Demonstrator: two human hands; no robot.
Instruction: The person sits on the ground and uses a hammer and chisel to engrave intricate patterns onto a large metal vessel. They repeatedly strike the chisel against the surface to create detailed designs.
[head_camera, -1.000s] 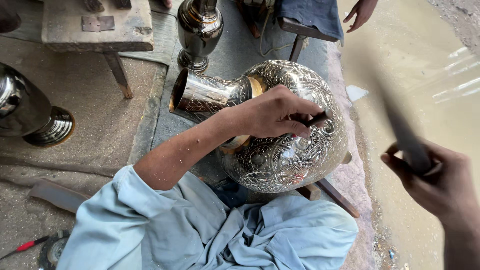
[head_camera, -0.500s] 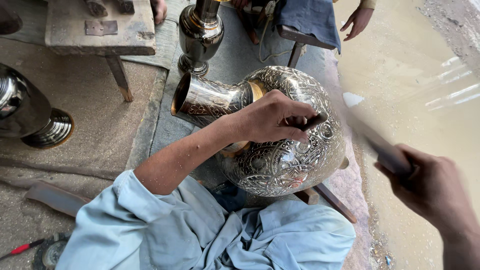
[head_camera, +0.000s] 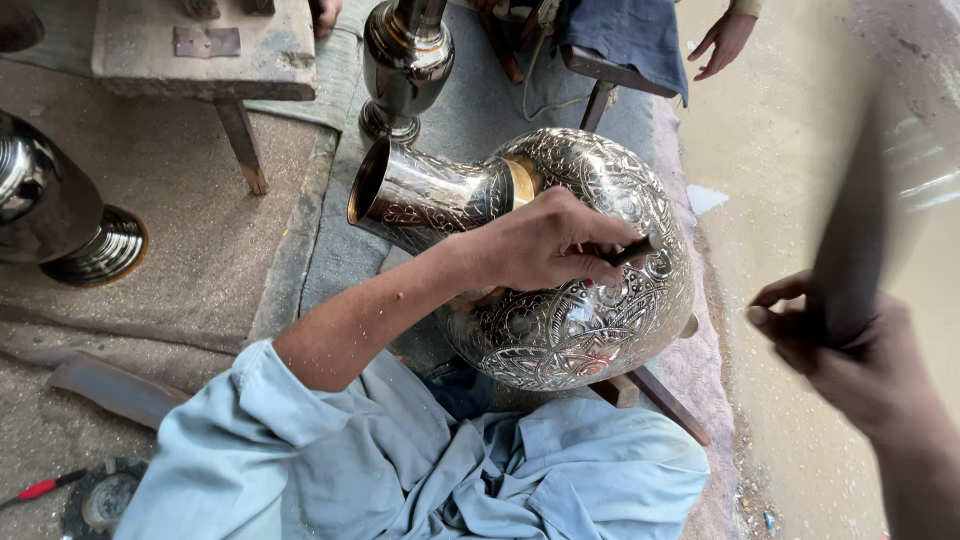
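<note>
A large engraved silver-coloured metal vase (head_camera: 570, 320) lies on its side on a wooden support, its neck pointing left. My left hand (head_camera: 550, 245) rests on the vase's belly and grips a small dark chisel (head_camera: 630, 250) whose tip touches the patterned surface. My right hand (head_camera: 850, 360) is raised at the right, apart from the vase, closed around the handle of a hammer (head_camera: 850, 250) that is blurred and points upward.
A second polished vase (head_camera: 405, 60) stands upright behind. Another shiny vessel (head_camera: 50, 210) lies at the left. A low wooden bench (head_camera: 205, 45) is at the top left. Another person's hand (head_camera: 725, 40) shows at the top right, near a stool with blue cloth (head_camera: 620, 35).
My right hand has swung the hammer up from a low tilt to nearly upright. My left hand and the chisel stay on the vase.
</note>
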